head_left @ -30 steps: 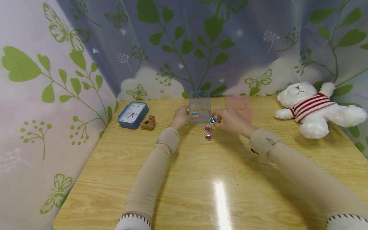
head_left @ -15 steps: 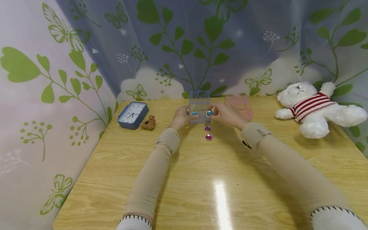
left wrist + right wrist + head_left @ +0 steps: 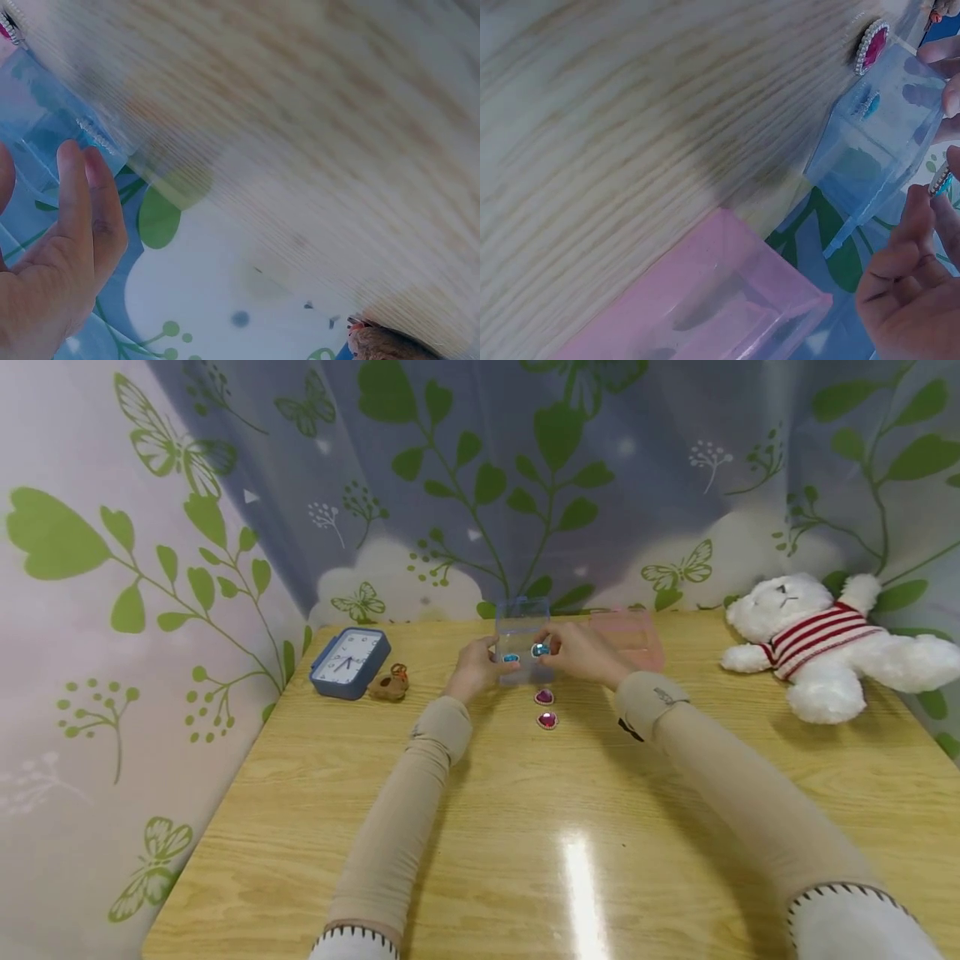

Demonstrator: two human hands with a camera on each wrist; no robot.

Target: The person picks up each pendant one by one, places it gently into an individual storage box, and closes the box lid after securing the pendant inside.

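Note:
A clear blue plastic box with its lid raised stands near the back of the table. My left hand holds its left side, thumb at the front and fingers along the wall. One blue gem with a white beaded edge lies inside, also seen through the wall in the right wrist view. Over the box, my right hand pinches a second blue gem between thumb and fingertips. Two magenta gems with beaded rims, the farther one and the nearer one, lie in front of the box.
A clear pink box stands to the right, behind my right wrist. At the left are a blue clock and a small brown trinket. A white plush bear lies at the right edge. A patterned curtain hangs behind the table.
My right hand has moved left and slightly back with the pinched blue gem, from the box's front right corner to above its inside. My left hand stays on the box.

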